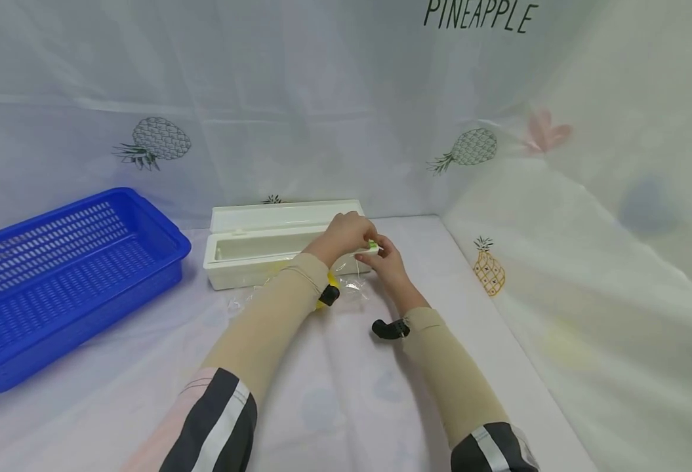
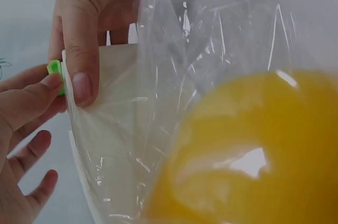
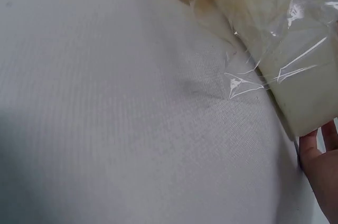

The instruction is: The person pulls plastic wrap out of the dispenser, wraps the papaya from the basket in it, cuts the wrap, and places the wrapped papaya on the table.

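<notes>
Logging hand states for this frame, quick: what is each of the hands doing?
Left hand: grips the end of the white box.
Right hand: pinches the green tab on that end.

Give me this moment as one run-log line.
left hand: holds box end | right hand: pinches green slider | cling film: pulled out over yellow object

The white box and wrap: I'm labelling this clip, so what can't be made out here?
- Head view: the green tab is too small, half covered by the left hand and right hand.
- Left wrist view: the yellow thing is blurred behind the clear wrap.
- Right wrist view: the white box is cut off by the edge.
</notes>
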Tool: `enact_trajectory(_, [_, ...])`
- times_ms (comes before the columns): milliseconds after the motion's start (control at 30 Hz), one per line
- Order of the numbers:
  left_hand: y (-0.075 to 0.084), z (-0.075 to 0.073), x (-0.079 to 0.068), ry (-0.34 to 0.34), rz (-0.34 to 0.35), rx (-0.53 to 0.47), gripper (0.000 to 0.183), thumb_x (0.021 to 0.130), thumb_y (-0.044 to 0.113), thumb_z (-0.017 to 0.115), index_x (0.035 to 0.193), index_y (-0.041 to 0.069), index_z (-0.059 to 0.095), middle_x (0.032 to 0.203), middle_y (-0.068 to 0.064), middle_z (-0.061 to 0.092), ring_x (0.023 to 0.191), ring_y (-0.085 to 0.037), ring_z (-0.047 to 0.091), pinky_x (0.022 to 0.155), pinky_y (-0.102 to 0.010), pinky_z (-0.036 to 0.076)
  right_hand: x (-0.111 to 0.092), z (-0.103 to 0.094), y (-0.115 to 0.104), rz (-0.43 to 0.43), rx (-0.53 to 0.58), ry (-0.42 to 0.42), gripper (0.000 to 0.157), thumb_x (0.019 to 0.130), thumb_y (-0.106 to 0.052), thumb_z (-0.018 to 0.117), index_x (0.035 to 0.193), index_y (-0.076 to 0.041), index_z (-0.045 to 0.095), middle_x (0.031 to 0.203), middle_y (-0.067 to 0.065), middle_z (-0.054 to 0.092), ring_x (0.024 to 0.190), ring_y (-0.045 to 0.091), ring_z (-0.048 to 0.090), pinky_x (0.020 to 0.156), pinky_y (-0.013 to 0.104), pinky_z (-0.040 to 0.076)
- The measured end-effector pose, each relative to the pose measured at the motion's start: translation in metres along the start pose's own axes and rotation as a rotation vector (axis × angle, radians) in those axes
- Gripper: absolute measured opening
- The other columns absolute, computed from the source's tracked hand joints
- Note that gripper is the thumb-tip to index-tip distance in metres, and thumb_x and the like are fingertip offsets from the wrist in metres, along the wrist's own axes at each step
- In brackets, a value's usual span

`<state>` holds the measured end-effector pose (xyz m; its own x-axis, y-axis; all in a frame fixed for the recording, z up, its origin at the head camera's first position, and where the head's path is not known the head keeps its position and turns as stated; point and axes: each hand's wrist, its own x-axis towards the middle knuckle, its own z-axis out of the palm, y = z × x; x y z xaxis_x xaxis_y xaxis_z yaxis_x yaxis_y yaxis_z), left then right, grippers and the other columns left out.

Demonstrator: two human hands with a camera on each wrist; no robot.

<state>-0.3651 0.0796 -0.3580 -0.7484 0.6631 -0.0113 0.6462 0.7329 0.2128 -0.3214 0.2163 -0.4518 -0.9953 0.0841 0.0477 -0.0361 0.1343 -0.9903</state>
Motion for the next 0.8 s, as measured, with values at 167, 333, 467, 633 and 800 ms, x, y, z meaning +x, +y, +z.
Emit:
enact_trajectory(167, [0.004, -0.001, -0.002, -0.006, 0.111, 0.133, 0.019, 0.088, 0.027, 0.072, 0.106, 0.022, 0.073, 0.094, 0.011, 0.066, 0.096, -0.014, 0.05, 0.087, -0.035, 0.042, 0.003, 0.0, 0.006, 0.014, 0.052, 0.031, 0.048, 0.081, -0.001, 0.077, 0.125, -0.006, 0.056, 0.131, 0.008, 0.05, 0.106, 0.018, 0.046, 0.073, 0.022, 0.043])
enact_trajectory(333, [0.003, -0.004, -0.005, -0.03, 0.15, 0.232, 0.018, 0.089, 0.025, 0.072, 0.107, 0.023, 0.073, 0.103, 0.011, 0.067, 0.099, -0.014, 0.051, 0.086, -0.034, 0.043, 0.004, 0.001, 0.01, 0.023, 0.059, 0.021, 0.05, 0.081, -0.002, 0.077, 0.126, -0.009, 0.056, 0.132, 0.008, 0.049, 0.102, 0.018, 0.049, 0.075, 0.023, 0.044])
enact_trajectory(467, [-0.001, -0.007, -0.011, -0.051, 0.134, 0.281, 0.025, 0.09, 0.023, 0.072, 0.115, 0.023, 0.072, 0.109, 0.01, 0.067, 0.104, -0.014, 0.052, 0.089, -0.034, 0.044, 0.004, 0.007, 0.009, 0.026, 0.049, 0.0, 0.052, 0.082, -0.006, 0.077, 0.128, -0.013, 0.055, 0.136, 0.01, 0.046, 0.102, 0.019, 0.05, 0.075, 0.023, 0.044])
enact_trajectory(633, [0.0, -0.008, -0.014, -0.059, 0.187, 0.32, 0.023, 0.091, 0.02, 0.071, 0.113, 0.02, 0.072, 0.11, 0.004, 0.066, 0.105, -0.016, 0.053, 0.092, -0.033, 0.045, 0.001, 0.004, 0.011, 0.019, 0.081, 0.023, 0.045, 0.083, -0.003, 0.076, 0.123, -0.014, 0.057, 0.142, 0.008, 0.039, 0.103, 0.019, 0.047, 0.076, 0.022, 0.043])
enact_trajectory(800, [-0.007, -0.011, -0.021, -0.077, 0.191, 0.314, 0.023, 0.089, 0.019, 0.072, 0.112, 0.02, 0.073, 0.108, 0.005, 0.066, 0.103, -0.016, 0.054, 0.09, -0.032, 0.045, 0.0, 0.002, 0.011, 0.037, 0.135, 0.013, 0.049, 0.084, 0.001, 0.074, 0.128, -0.013, 0.055, 0.135, 0.009, 0.045, 0.101, 0.018, 0.052, 0.076, 0.02, 0.047])
